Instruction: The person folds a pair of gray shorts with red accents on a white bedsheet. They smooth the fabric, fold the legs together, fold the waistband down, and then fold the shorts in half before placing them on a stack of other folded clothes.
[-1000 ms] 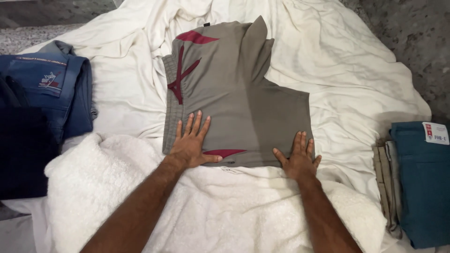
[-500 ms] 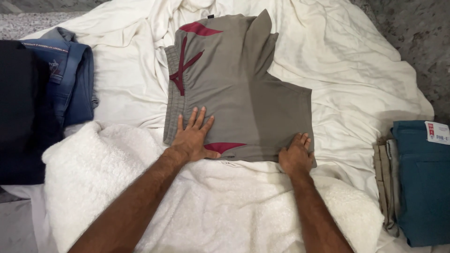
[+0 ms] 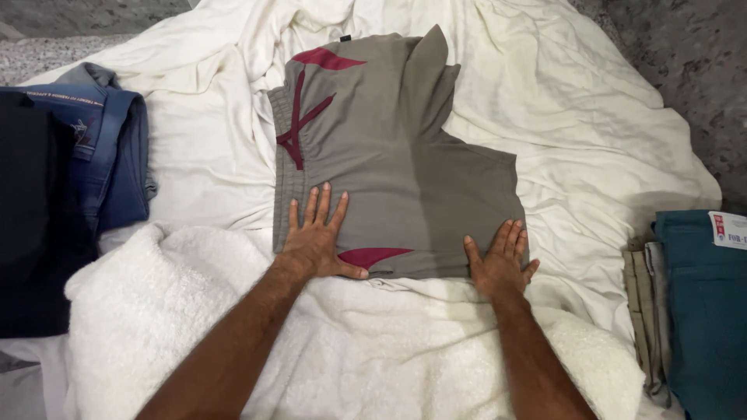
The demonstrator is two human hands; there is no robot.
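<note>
A folded grey garment (image 3: 389, 155) with dark red stripes lies flat on a white sheet (image 3: 591, 132). My left hand (image 3: 317, 237) rests palm down on its near left corner, fingers spread. At the near right corner my right hand (image 3: 499, 260) also presses flat, fingers spread. Neither hand grips the cloth.
A fluffy white towel (image 3: 373, 350) lies under my forearms. Folded blue jeans (image 3: 109, 148) and a dark garment (image 3: 31, 218) sit at the left. A teal folded garment (image 3: 704, 311) with a paper tag and a beige one (image 3: 644, 311) sit at the right. Grey stone floor (image 3: 685, 54) surrounds the sheet.
My right hand, curled at the garment's near right corner half a second ago, now lies flat with fingers spread. My left hand stays in place.
</note>
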